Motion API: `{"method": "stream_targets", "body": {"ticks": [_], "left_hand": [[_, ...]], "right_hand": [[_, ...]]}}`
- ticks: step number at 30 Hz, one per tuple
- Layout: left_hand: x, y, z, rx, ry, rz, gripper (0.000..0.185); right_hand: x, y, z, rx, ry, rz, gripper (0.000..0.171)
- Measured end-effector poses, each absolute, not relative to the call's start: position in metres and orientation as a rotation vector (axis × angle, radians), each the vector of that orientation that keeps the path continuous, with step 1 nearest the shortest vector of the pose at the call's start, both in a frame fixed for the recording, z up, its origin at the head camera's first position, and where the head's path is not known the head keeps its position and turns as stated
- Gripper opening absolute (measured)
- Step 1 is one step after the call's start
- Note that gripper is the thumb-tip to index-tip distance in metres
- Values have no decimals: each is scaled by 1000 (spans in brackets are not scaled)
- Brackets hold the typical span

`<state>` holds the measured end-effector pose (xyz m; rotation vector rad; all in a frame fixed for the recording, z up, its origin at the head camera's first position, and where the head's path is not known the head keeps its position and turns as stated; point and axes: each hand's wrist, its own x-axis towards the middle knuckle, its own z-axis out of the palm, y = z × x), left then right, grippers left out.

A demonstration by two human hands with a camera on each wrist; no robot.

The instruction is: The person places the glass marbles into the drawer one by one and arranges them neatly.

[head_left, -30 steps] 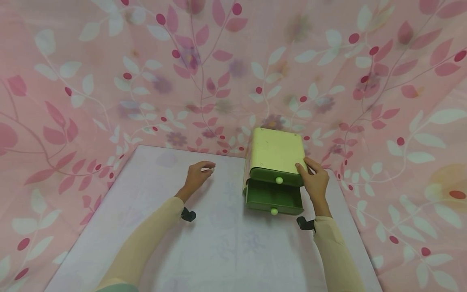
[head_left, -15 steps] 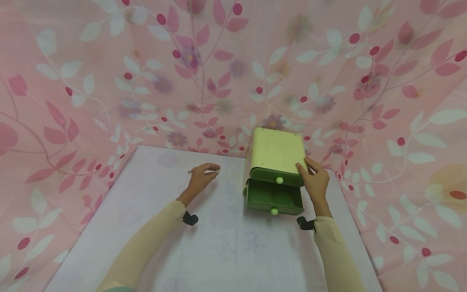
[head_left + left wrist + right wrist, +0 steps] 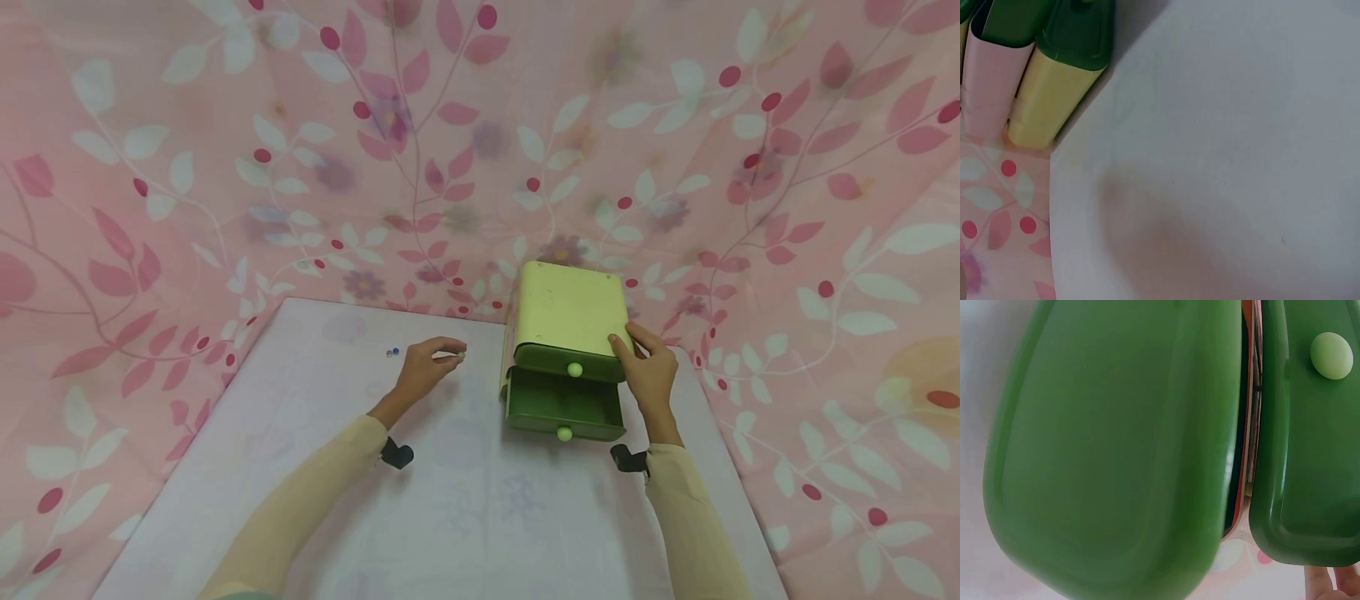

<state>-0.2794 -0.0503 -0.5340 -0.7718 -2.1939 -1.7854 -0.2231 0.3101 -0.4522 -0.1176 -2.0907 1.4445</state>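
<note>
Two drawers (image 3: 564,398) – green, unlabelled – right hand (image 3: 649,375) steadying.

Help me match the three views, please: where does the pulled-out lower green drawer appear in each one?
Head: the lower drawer sits right of centre, open, beside the right hand.
Left wrist: only the cabinet's corner shows at top left; I cannot tell the lower drawer there.
Right wrist: it fills the left and middle.
Shared landmark: the pale knob on the upper drawer.

No readable text, label, brand, number or sign appears anywhere in these views, neither on the objects nor on the surfaces.
</note>
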Motion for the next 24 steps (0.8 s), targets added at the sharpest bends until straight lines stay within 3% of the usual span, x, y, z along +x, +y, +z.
{"method": "stream_targets", "body": {"ticks": [4,10,24], "left_hand": [[-272,-46,-529,-805,-2188,-1791,23],[-281,-39,-551,-784,-2215,-1831,24],[-272,-18,-545,-898,-2178,-1836,23]], "right_hand": [[-229,316,-463,-136,-2092,1426,42],[-214,302,-440,-113,-2113,1428,41],[-215,303,-441,-112,-2104,1435,40]]}}
